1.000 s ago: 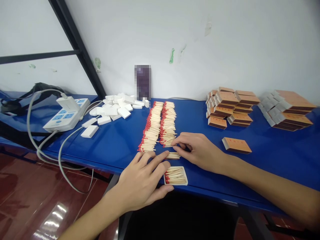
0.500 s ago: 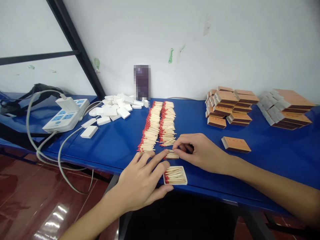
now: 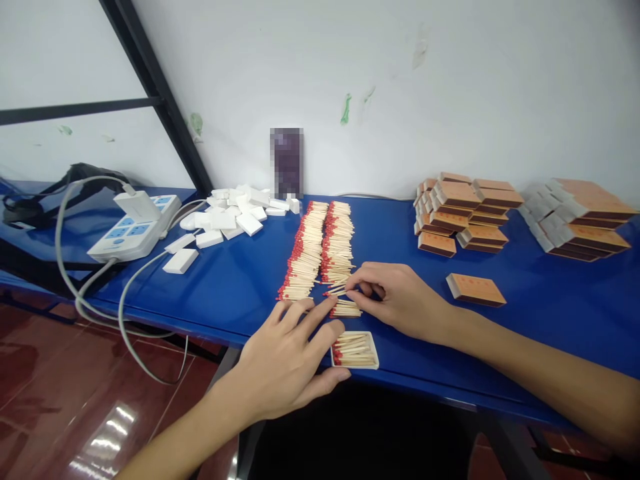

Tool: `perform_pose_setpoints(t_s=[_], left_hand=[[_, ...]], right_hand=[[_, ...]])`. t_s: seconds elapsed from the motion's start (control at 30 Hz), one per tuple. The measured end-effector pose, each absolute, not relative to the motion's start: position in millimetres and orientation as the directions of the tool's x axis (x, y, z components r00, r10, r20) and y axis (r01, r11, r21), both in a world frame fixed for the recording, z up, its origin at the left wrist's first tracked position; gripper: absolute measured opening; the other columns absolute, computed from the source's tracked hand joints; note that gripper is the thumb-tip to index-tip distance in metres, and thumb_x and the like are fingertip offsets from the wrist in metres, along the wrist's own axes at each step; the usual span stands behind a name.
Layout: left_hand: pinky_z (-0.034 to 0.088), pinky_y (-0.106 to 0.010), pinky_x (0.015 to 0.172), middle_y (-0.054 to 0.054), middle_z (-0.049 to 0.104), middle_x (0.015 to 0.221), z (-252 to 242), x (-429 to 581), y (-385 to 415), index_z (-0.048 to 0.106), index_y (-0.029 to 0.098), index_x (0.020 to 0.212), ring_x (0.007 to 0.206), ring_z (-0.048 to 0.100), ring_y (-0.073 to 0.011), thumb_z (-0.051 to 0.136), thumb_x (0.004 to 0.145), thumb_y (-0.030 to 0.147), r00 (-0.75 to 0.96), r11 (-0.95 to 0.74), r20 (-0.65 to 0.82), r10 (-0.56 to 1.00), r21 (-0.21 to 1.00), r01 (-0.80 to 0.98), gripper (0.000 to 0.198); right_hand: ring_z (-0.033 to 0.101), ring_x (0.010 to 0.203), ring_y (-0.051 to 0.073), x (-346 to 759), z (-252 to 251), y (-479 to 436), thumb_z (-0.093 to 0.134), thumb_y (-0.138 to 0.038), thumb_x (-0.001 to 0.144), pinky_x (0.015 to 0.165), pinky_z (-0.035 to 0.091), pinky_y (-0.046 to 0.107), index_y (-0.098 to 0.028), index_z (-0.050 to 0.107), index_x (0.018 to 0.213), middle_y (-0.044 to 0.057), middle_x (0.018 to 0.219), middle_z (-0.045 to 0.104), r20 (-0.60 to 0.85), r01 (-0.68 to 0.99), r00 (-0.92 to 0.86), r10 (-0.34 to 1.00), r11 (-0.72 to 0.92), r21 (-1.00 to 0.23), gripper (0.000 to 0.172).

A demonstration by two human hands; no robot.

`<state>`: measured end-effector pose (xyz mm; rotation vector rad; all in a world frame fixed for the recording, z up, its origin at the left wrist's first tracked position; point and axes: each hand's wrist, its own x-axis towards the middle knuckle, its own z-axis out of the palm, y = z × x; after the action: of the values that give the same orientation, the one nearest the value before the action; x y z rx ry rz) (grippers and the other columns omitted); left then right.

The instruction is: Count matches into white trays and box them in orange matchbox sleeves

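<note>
My left hand [image 3: 287, 357] lies with its fingers spread at the table's front edge. Its forefinger and thumb sit around the left end of a small white tray [image 3: 376, 357] filled with red-tipped matches [image 3: 356, 349]. A longer finger reaches to the heads of a small loose bunch of matches [image 3: 347, 308] behind the tray. My right hand [image 3: 400, 297] has thumb and forefinger pinched on the ends of a few matches [image 3: 336, 291], at the near end of the right-hand row of matches [image 3: 337, 240]. Beside it runs a left-hand row of matches [image 3: 306, 253].
White tray pieces [image 3: 235, 213] are heaped at the back left, near a power strip [image 3: 135, 230] with cables. Stacked matchboxes [image 3: 465, 210] and another matchbox stack [image 3: 583, 217] stand at the back right. One matchbox [image 3: 476, 289] lies alone behind my right forearm.
My right fingertips have moved slightly back from the small bunch to the near end of the right-hand row. My left hand keeps its place by the tray.
</note>
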<state>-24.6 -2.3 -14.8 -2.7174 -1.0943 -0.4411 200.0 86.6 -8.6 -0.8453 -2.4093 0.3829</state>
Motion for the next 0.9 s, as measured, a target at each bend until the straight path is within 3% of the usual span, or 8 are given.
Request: perform_pose_setpoints(t_s=[0.63,0.9], left_hand=[[0.040,-0.046,0.088,-0.012,0.054,0.142,-15.1,-24.8,-2.1,0.058,0.016,0.114,0.107,0.051,-0.0317,0.045,0.100,0.047,0.682,-0.715,0.368,0.632,-0.063,0.696,0.037],[0.040,-0.045,0.088,-0.011,0.055,0.142,-14.2,-24.7,-2.9,0.059,0.016,0.113,0.108,0.051,-0.0317,0.045,0.100,0.047,0.680,-0.714,0.373,0.631,-0.064,0.697,0.036]], right_hand=[[0.045,0.064,0.012,200.2,-9.2,87.5,0.053,-0.016,0.091,0.060,0.033,0.025,-0.019,0.055,0.084,-0.002,0.074,0.053,0.303,0.554,-0.678,0.670,0.736,-0.389,0.007],[0.044,0.063,0.012,199.5,-6.6,85.6,0.052,-0.017,0.092,0.059,0.034,0.025,-0.019,0.055,0.084,-0.002,0.073,0.052,0.351,0.517,-0.667,0.657,0.748,-0.417,0.009]])
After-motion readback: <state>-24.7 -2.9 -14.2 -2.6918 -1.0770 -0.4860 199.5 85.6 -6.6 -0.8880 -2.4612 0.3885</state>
